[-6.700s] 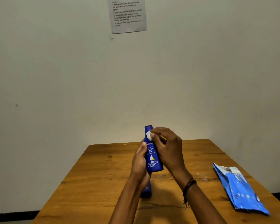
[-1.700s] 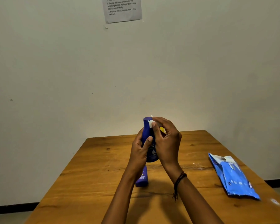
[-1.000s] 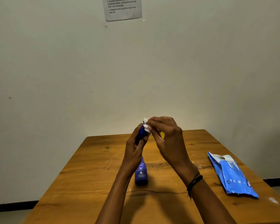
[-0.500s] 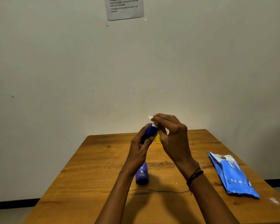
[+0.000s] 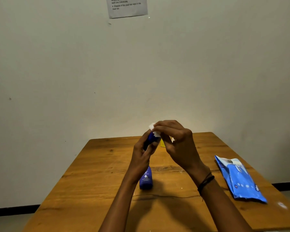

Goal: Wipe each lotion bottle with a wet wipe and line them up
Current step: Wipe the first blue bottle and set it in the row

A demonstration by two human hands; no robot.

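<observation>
My left hand (image 5: pixel 141 155) grips a dark blue lotion bottle (image 5: pixel 150 139), raised above the table and tilted away so that mostly its top end shows. My right hand (image 5: pixel 177 144) pinches a small white wet wipe (image 5: pixel 154 130) against the top of that bottle. A second dark blue lotion bottle (image 5: pixel 146 179) stands on the wooden table (image 5: pixel 94 178) below my left wrist, partly hidden by it. Behind my hands a yellow object (image 5: pixel 162 143) peeks out; I cannot tell what it is.
A light blue pack of wet wipes (image 5: pixel 238 179) lies flat near the table's right edge. A printed instruction sheet (image 5: pixel 126 6) hangs on the pale wall behind. The table's far edge meets the wall.
Over the last seconds the held bottle tipped from upright to pointing away from me, and my right hand moved the wipe up over its cap. Both hands keep their hold.
</observation>
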